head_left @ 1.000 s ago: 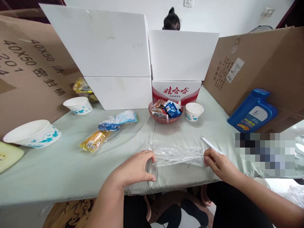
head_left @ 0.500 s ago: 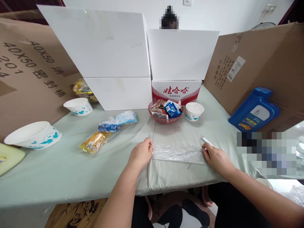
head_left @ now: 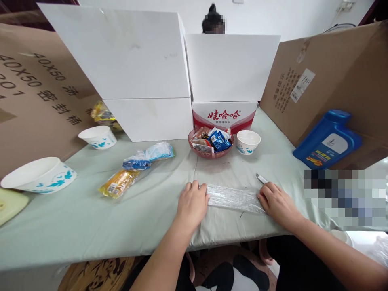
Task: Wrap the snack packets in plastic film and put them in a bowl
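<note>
A folded strip of clear bubble wrap (head_left: 232,198) lies flat across the near part of the table between my hands. My left hand (head_left: 193,202) is closed over its left end, thumb along the near side and fingers curled on top. At the right end, my right hand (head_left: 277,202) pinches the wrap between thumb and fingers. A slim white tool with a grey tip (head_left: 261,178) sticks out from under the right hand's fingers, pointing away to the left; the rest is hidden, so its kind is unclear.
Beyond my hands stand a red glass bowl (head_left: 209,154) of small packets and a paper bowl (head_left: 248,142). Wrapped packets (head_left: 119,184) lie left. A blue bottle (head_left: 329,139) stands right. White boxes (head_left: 145,121) and cardboard (head_left: 327,81) enclose the table; a person's head shows behind.
My left hand has shifted right and now covers more of the wrap's left end, its fingers turned forward. The strip looks narrower and slants down to the right. My right hand has barely moved.
</note>
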Tool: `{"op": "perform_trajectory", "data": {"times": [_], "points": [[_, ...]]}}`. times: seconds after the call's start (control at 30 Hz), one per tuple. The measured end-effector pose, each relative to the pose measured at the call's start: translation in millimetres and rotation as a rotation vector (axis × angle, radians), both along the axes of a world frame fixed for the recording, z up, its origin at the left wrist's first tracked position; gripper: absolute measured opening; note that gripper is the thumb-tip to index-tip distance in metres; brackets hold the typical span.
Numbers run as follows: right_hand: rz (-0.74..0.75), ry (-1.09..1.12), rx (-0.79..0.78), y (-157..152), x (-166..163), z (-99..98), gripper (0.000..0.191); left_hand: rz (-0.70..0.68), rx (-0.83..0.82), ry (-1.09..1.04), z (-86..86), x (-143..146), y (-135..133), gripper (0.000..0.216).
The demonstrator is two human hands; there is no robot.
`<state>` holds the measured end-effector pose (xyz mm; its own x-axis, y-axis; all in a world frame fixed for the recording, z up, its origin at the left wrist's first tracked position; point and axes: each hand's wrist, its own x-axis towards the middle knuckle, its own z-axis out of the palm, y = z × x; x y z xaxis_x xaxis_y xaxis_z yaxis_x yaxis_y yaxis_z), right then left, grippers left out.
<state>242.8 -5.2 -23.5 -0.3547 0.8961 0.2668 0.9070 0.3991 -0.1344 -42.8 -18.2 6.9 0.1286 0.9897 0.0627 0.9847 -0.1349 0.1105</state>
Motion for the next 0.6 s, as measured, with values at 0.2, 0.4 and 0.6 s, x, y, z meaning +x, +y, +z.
{"op": "perform_trajectory", "data": {"times": [0.2,0.4,0.6], "points": [[0.044,0.691,-0.383,-26.0,-6.5,25.1,0.015,-0.054,0.029,-0.133,8.2,22.7,-15.7,0.026],[0.226,0.996,-0.860,-34.8,-26.5,69.4,0.029,-0.480,-0.176,-0.291,5.7,40.0,-41.6,0.044],[0.169,1.367,-1.098,27.3,-66.7,75.4,0.035,-0.629,-0.285,-0.471,1.9,10.7,-15.0,0.033]]}}
